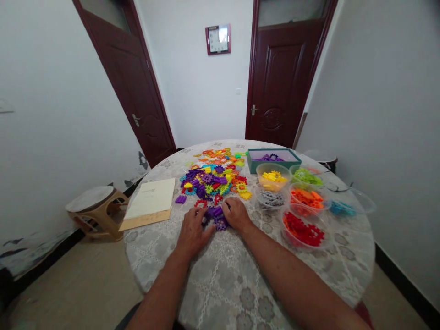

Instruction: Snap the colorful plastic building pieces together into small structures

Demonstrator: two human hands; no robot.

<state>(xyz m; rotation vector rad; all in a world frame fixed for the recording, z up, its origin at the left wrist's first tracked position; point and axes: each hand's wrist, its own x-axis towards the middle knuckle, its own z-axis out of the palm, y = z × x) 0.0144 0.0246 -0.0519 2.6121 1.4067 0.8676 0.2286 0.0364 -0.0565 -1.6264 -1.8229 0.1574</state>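
Note:
Between my two hands, near the front of the pile, sits a small cluster of purple plastic gear pieces (218, 218). My left hand (194, 230) curves round the cluster's left side, its thumb and fingertips against the pieces. From the right, my right hand (238, 213) has its fingers curled in and pressed to the purple pieces; part of the cluster is hidden behind them. Just beyond the hands lies a heap of mixed-colour gear toys (211, 179), with a red gear (200, 203) at its near edge. A separate purple piece (180, 199) rests left of the heap.
At right stand clear bowls of yellow (273, 178), grey (271, 200), green (307, 177), orange (307, 198), red (304, 229) and blue pieces (342, 208). Behind them is a green box (253, 166) holding purple pieces. Paper (151, 197) lies at left on the round table (220, 275).

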